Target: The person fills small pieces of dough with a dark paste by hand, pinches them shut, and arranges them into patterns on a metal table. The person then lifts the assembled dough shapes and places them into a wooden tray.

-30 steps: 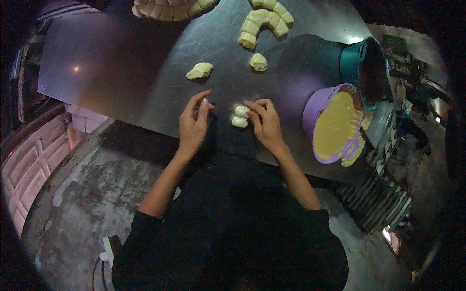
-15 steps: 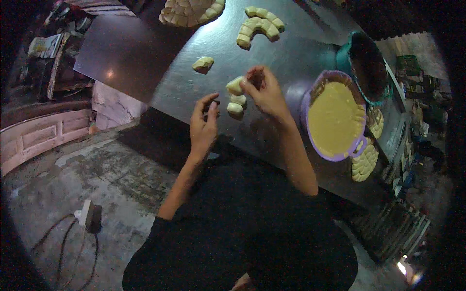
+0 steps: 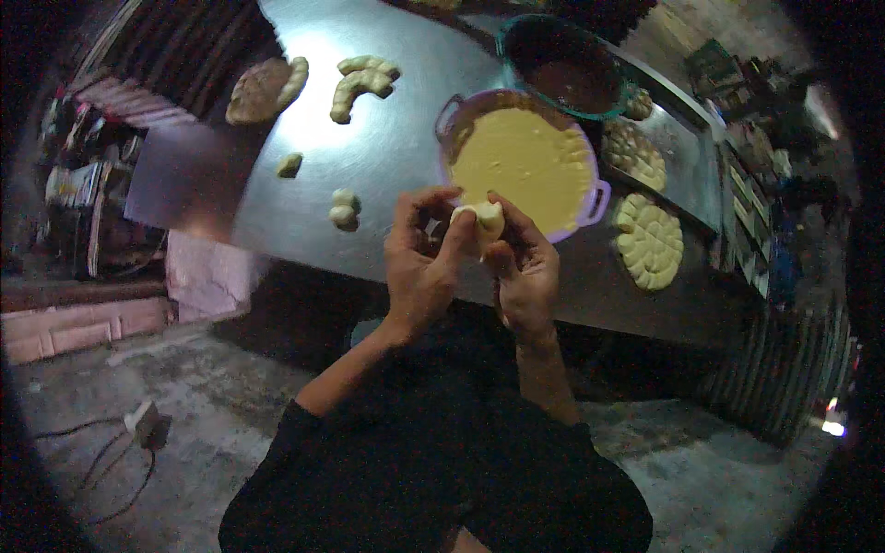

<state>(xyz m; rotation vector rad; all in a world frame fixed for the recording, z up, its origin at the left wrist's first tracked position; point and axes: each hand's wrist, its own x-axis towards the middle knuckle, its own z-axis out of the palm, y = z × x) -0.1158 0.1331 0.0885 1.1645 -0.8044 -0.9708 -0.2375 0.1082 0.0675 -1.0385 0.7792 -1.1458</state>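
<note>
1. Together, the left hand (image 3: pixel 419 272) and the right hand (image 3: pixel 530 272) grasp one pale piece of dough (image 3: pixel 487 221), fingers bent around it and the left thumb pressed along its near side.
2. Seen from above, that piece overlaps the near edge of a purple basin (image 3: pixel 470 120); how high it is held, I cannot tell.
3. Inside the basin lies a broad, smooth yellow mixture (image 3: pixel 535 161), with darker residue on the far wall.
4. Left of the hands, a pair of small dough balls (image 3: pixel 345 210) sits on the metal table (image 3: pixel 401 143), one just behind the other.
5. Beyond them and farther left rests a single lump (image 3: pixel 289 166).
6. Farther back, an arch of joined dough segments (image 3: pixel 364 83) lies near a rounded dough cluster (image 3: pixel 261 92).
7. To the basin's right is a flat, segmented dough round (image 3: pixel 650 241), a browner one (image 3: pixel 634 157) just behind it.
8. Behind the basin stands a green tub (image 3: pixel 518 74), its interior dark.
</note>
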